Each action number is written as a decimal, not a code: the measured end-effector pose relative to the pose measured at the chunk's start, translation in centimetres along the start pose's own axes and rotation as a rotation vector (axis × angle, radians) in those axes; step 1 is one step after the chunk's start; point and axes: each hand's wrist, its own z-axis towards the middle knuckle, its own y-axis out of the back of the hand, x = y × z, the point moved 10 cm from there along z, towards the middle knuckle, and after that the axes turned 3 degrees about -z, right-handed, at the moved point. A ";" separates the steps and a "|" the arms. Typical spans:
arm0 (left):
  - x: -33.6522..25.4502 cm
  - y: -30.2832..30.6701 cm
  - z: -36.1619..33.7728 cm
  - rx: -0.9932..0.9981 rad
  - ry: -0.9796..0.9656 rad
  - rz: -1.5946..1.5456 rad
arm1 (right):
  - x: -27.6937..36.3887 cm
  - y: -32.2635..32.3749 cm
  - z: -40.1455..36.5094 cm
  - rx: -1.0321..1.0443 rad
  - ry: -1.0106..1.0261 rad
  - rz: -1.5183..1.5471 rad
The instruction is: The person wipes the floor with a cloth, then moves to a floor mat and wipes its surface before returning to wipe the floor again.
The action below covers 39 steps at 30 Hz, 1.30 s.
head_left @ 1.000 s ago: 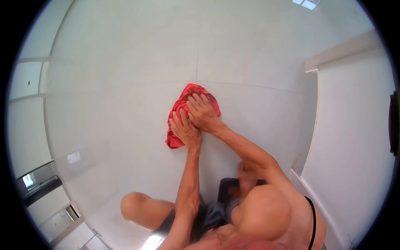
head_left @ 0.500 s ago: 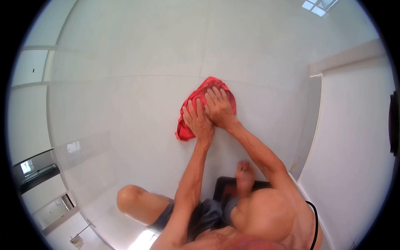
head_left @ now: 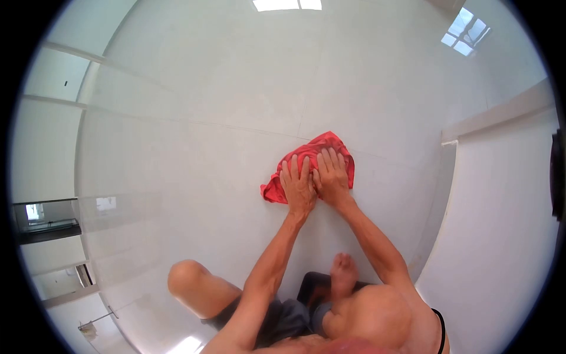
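A crumpled red cloth (head_left: 273,192) lies on the pale glossy tiled floor (head_left: 206,159) in front of me. My left hand (head_left: 299,187) presses down flat on its left and middle part, with the fingers spread and pointing away from me. Beside it, my right hand (head_left: 332,179) rests flat on the right part of the cloth, fingers stretched out. The thumbs of both hands are close together. Some of the cloth is hidden beneath my palms.
A white wall (head_left: 501,206) with a low ledge runs along the right. My bare foot (head_left: 344,270) and knee (head_left: 187,276) are at the bottom, by a dark low object (head_left: 312,287). White panels (head_left: 50,150) stand along the left. Window light reflects off the floor.
In the view, both hands and the cloth have shifted slightly right and nearer to me. The hands stay flat on the cloth. The camera's view has also tilted a little.
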 end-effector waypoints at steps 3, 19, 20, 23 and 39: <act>-1.8 0.3 -0.6 -0.014 -0.037 -0.008 | -0.1 1.3 -1.7 -0.009 0.007 -0.040; 0.8 -2.1 10.4 -0.053 -0.183 -0.055 | -3.6 -2.6 8.1 0.029 -0.031 -0.049; 0.7 -1.4 7.5 -0.044 -0.181 -0.071 | -2.7 -1.8 5.9 0.040 -0.007 -0.025; -0.2 0.0 1.9 0.010 -0.105 -0.074 | -0.9 0.3 0.6 0.073 0.035 0.012; 0.9 -1.8 3.9 -0.027 -0.166 -0.107 | -2.0 -2.1 2.6 0.045 0.065 -0.058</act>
